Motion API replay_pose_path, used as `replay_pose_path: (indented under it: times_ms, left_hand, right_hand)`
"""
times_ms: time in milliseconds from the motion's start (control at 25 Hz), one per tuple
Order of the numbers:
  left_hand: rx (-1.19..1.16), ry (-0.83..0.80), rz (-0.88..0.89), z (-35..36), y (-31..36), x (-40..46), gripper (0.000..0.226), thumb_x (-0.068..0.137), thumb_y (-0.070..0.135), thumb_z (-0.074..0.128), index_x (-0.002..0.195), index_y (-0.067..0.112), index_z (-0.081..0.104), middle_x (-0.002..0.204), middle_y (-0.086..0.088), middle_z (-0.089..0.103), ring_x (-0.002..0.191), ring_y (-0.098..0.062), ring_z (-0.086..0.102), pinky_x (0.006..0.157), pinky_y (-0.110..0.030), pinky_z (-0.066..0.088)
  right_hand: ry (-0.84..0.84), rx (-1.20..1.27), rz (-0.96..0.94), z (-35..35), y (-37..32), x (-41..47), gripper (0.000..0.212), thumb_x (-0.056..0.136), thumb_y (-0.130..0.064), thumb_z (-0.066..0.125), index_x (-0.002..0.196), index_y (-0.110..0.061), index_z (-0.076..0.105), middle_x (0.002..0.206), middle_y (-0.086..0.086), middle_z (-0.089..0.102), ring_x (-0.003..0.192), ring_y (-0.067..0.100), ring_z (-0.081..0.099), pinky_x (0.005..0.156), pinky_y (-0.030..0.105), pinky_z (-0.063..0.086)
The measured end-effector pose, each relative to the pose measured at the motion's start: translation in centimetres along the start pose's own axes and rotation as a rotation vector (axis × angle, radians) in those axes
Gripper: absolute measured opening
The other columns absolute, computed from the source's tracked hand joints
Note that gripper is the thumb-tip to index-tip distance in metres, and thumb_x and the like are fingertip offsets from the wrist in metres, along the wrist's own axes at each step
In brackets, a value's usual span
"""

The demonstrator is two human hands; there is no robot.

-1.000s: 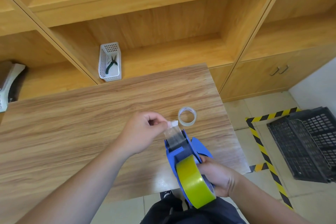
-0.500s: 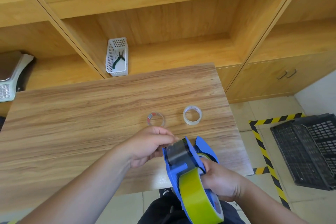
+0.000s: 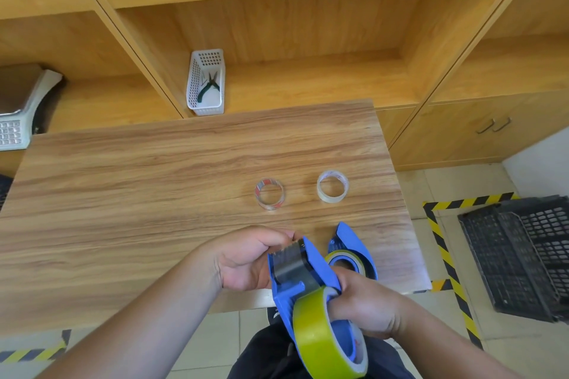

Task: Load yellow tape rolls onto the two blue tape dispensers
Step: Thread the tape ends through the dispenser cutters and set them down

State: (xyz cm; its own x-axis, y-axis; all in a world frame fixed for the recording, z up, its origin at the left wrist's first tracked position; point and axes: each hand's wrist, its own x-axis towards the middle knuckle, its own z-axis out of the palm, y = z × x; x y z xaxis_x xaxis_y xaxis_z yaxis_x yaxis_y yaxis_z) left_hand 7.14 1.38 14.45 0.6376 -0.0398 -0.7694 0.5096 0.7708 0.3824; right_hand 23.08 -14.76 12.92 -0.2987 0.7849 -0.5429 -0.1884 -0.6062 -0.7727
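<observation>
I hold a blue tape dispenser (image 3: 291, 281) over the table's near edge, with a yellow tape roll (image 3: 323, 338) mounted on its hub. My right hand (image 3: 366, 306) grips the dispenser body from the right. My left hand (image 3: 246, 258) presses against the dispenser's front end, fingers at the serrated blade where a strip of tape lies flat. A second blue dispenser (image 3: 354, 243) lies on the table (image 3: 154, 194) just behind, with another yellow roll (image 3: 345, 258) seated in it, partly hidden by my right hand.
Two small clear tape rolls stand on the table, one with red print (image 3: 269, 194) and one whitish (image 3: 332, 186). A white basket (image 3: 205, 83) with pliers sits on the shelf behind. A scale (image 3: 18, 114) is at left, a black crate (image 3: 523, 255) on the floor at right.
My left hand had the tape end pulled up above the dispenser; it has come down and now presses the strip at the blade. The red-printed roll is now uncovered.
</observation>
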Motion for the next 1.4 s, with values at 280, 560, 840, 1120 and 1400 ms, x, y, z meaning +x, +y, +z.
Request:
replay_pose_path:
  times_ms: [280,560,840,1120,1400]
  left_hand:
    - [-0.150,0.236,0.053,-4.7,-2.8,2.2,0.020,0.080,0.018,0.076,0.099,0.018,0.069,0.094,-0.006,0.068,0.078,-0.022,0.065,0.067,-0.032,0.055]
    - [-0.234,0.666,0.264,-8.5,-7.1,2.4,0.007,0.094,0.014,0.066,0.088,0.017,0.067,0.074,-0.001,0.056,0.054,-0.013,0.050,0.047,-0.025,0.040]
    - [0.075,0.654,0.264,-8.7,-11.8,3.8,0.011,0.087,0.029,0.080,0.096,0.026,0.076,0.093,0.009,0.071,0.086,-0.011,0.066,0.080,-0.029,0.056]
    - [0.659,0.934,0.186,-9.1,-13.6,6.7,0.030,0.075,0.029,0.079,0.099,0.032,0.059,0.101,0.010,0.065,0.083,-0.010,0.063,0.064,-0.021,0.043]
    - [0.725,0.969,0.207,-10.2,-13.9,8.1,0.023,0.075,0.020,0.072,0.093,0.027,0.059,0.094,0.008,0.060,0.077,-0.012,0.059,0.056,-0.021,0.035]
  right_hand:
    - [0.025,0.069,0.063,1.8,2.2,3.1,0.024,0.077,0.009,0.063,0.099,0.016,0.060,0.098,0.031,0.066,0.095,0.039,0.064,0.093,0.054,0.053]
    - [0.389,0.096,0.167,2.2,4.4,8.1,0.007,0.070,-0.004,0.068,0.075,-0.007,0.065,0.071,0.020,0.063,0.069,0.031,0.062,0.077,0.046,0.051]
    - [0.642,-0.112,0.339,2.2,8.5,12.7,0.037,0.080,-0.013,0.065,0.115,-0.022,0.058,0.079,0.006,0.069,0.069,0.020,0.064,0.064,0.032,0.050]
    - [0.668,-0.252,0.397,3.1,10.1,15.4,0.050,0.084,-0.012,0.060,0.124,-0.033,0.039,0.093,0.005,0.071,0.063,0.020,0.065,0.053,0.031,0.048]
    - [0.656,-0.474,0.432,2.6,10.3,17.5,0.050,0.078,-0.021,0.064,0.126,-0.025,0.049,0.119,0.004,0.053,0.115,0.027,0.051,0.099,0.043,0.048]
